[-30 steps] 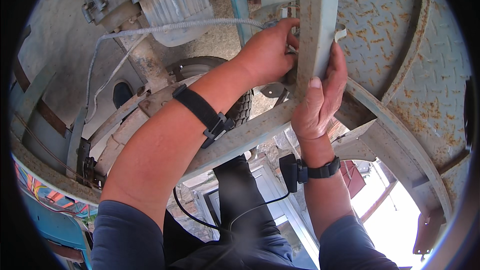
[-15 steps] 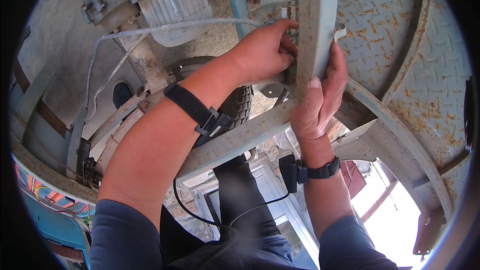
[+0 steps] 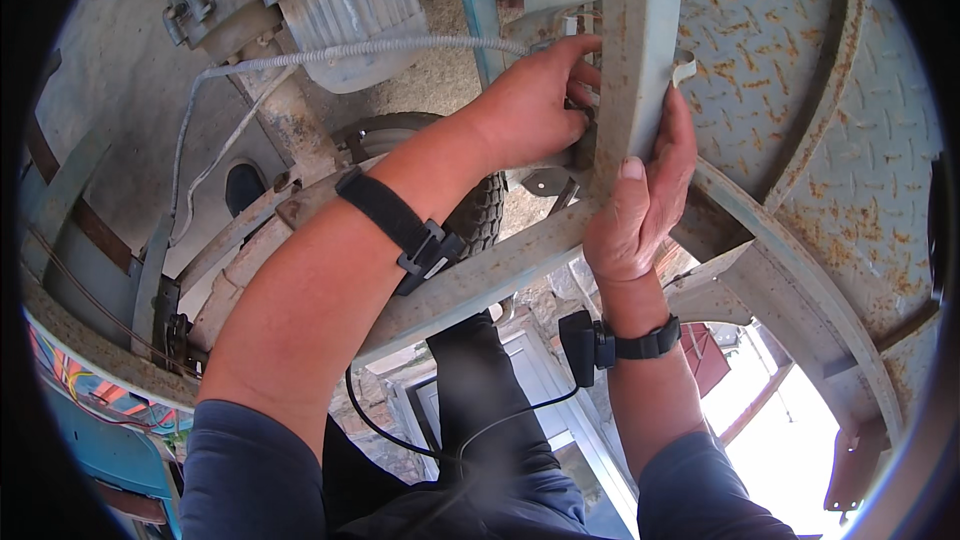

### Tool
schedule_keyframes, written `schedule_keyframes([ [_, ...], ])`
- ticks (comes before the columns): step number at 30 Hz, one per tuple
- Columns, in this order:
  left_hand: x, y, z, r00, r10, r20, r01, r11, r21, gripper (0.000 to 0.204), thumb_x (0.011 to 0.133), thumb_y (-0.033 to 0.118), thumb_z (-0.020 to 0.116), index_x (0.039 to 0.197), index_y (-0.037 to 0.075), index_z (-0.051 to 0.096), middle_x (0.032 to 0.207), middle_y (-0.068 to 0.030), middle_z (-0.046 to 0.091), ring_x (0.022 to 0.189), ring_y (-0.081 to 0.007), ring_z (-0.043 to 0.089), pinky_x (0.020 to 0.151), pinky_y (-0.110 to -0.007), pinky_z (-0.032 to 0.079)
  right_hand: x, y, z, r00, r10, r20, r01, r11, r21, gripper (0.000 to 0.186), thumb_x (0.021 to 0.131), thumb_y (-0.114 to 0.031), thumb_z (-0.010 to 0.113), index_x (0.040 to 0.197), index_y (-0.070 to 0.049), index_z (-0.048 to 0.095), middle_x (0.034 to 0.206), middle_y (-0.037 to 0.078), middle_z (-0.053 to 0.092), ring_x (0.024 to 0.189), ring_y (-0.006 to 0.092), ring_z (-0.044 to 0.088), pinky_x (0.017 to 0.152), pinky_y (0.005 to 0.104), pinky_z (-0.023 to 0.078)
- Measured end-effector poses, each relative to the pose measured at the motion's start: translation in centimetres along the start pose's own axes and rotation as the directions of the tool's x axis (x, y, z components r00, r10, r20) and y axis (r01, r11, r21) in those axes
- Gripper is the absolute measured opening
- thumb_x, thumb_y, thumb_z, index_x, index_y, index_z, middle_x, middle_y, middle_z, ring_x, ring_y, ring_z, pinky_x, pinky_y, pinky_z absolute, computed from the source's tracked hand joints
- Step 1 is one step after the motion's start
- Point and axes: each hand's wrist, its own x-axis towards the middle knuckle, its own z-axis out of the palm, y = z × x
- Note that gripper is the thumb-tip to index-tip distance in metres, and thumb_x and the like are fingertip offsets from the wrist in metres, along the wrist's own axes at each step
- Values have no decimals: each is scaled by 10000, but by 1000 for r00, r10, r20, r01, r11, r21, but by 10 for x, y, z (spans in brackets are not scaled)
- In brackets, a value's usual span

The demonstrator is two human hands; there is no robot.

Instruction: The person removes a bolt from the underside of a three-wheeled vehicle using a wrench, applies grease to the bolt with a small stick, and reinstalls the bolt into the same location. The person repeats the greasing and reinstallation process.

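You have both hands at the long grey-blue beam (image 3: 640, 60), one on each side of it. Your left hand (image 3: 535, 105) comes in from its left, fingers bent, some of the tips passing out of sight behind the edge; whether they pinch something there or only feel about, I cannot tell. Your right hand (image 3: 648, 210) lies cupped along the opposite side, thumb against the near face and fingers stretched up the edge; whether it grips firmly or merely rests, I cannot tell either. A pale curled strip (image 3: 684, 70) stands out just beyond your right fingertips, seemingly touching them.

The step in hand looks like two-handed work around the back of the beam, done largely by feel, since the beam blocks this view. The next move, I judge, calls for small, controlled finger motions on the left, a steady right palm, and both hands in concert across the beam.

Just beyond your left knuckles, a ribbed grey conduit (image 3: 400, 44) comes close to the hand; it runs off leftward past a finned housing (image 3: 355, 20). Below your left wrist, part of a tyre (image 3: 487, 215) shows. Nearer your body, a crossbeam (image 3: 500, 265) slants from beside your right hand to beneath your left forearm. Up and right of your right hand spreads rusty tread plate (image 3: 770, 70).
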Motion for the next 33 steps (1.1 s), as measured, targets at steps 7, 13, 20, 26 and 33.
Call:
schedule_keyframes([
  [7,-1,9,-2,997,-69,17,69,998,-15,678,817,-33,704,1442,4,443,1275,-133,664,1092,-222,656,964,-341,543,0,0,0,1000,6,2,-6,1000,-1,678,992,-289,473,1541,74,308,1508,272,425,1369,365,473,1152,433,361],
  [13,-2,8,-3,1000,-24,6,24,1000,5,670,818,-6,727,1433,11,461,1254,-134,671,1073,-218,660,933,-335,549,1,-1,0,1000,2,3,-1,999,-36,678,995,-315,455,1544,56,312,1507,258,428,1367,357,477,1149,439,363],
  [20,0,8,-2,997,-55,46,56,998,-26,759,786,-46,663,1496,-23,397,1192,-141,673,1011,-251,678,900,-343,561,0,1,0,1000,-7,-7,7,1000,-5,673,990,-283,474,1540,70,314,1504,273,432,1364,370,480,1146,434,369],
  [26,-1,8,3,999,-11,-47,16,996,91,637,815,64,764,1394,13,502,1219,-126,678,955,-222,677,861,-348,573,0,1,1,1000,4,-11,-4,1000,-8,670,988,-276,475,1538,73,317,1496,277,439,1355,367,489,1140,433,376],
  [33,0,10,1,998,-49,-29,52,995,90,806,779,30,757,1503,-4,404,1210,-124,676,961,-241,678,857,-351,566,1,-4,-1,999,41,9,-41,998,-56,707,989,-388,430,1545,32,315,1511,227,430,1371,322,478,1149,439,356],
])
